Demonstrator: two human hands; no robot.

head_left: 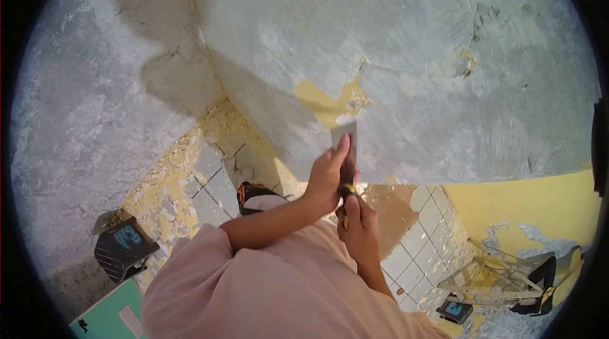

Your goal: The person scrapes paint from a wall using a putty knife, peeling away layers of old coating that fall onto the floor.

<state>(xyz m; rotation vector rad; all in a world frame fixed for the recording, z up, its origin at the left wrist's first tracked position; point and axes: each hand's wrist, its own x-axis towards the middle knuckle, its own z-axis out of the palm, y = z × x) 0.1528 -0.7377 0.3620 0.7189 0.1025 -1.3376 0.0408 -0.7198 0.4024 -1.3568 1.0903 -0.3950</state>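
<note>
A scraper [346, 131] with a flat metal blade and a black and yellow handle is in both my hands, its blade at the lower edge of a yellow paint patch [323, 103] on the grey wall [419, 117]. My left hand [325, 177] is closed around the blade's lower part, thumb stretched along the metal. Below it, my right hand [360, 225] grips the handle. Bare grey plaster surrounds the patch, and a smaller yellow spot [468, 61] shows farther right.
Paint flakes [171, 196] litter the tiled floor [219, 190] along the left wall. A black stool-like object [127, 245] stands lower left, near a green panel [114, 313]. At lower right are a metal frame [488, 275] and a small black box [455, 309]. A brown sheet [390, 212] covers some tiles.
</note>
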